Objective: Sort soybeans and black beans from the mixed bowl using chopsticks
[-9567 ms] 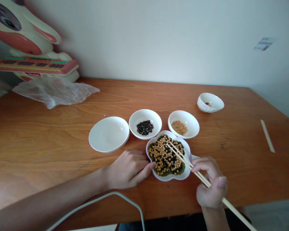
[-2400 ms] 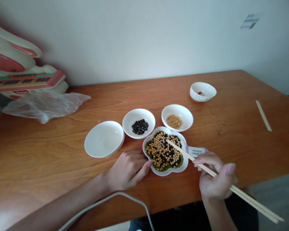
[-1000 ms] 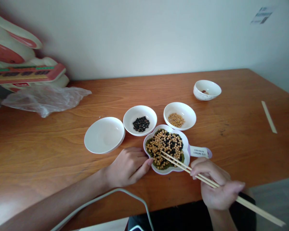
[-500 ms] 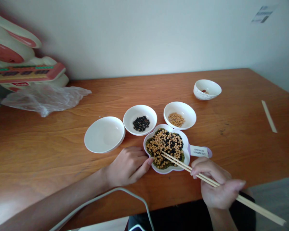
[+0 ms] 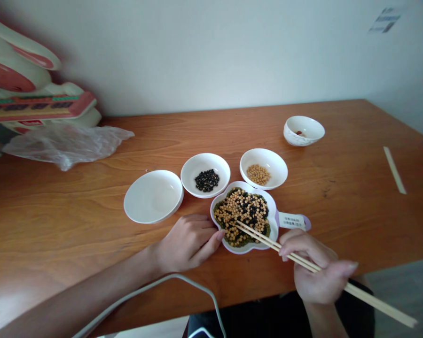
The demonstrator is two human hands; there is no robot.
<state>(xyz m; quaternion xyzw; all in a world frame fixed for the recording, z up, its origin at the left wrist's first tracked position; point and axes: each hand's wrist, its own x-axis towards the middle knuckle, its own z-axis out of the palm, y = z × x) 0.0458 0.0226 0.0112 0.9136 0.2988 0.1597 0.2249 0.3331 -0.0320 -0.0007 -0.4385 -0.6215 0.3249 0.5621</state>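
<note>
A flower-shaped white dish (image 5: 275, 220) full of mixed yellow, black and green beans sits near the table's front edge. My right hand (image 5: 317, 272) is closed round a pair of wooden chopsticks (image 5: 268, 240), whose tips rest in the beans at the dish's near left. My left hand (image 5: 186, 241) lies on the table with fingers curled, its thumb against the dish's left rim. Behind the dish stand a bowl of black beans (image 5: 205, 168), a bowl of yellow beans (image 5: 263, 167) and an empty white bowl (image 5: 152, 195).
A small patterned bowl (image 5: 303, 130) with something red stands at the back right. A paper chopstick sleeve (image 5: 394, 163) lies at the far right. A crumpled plastic bag (image 5: 66, 144) and a rabbit-shaped toy (image 5: 28, 89) fill the back left. A grey cable (image 5: 155, 286) loops by the wooden table's (image 5: 74, 206) front edge.
The chopstick tips have dropped from the dish's upper middle to its near left among the beans. In the last half second almost nothing has moved. My left hand has stayed put.
</note>
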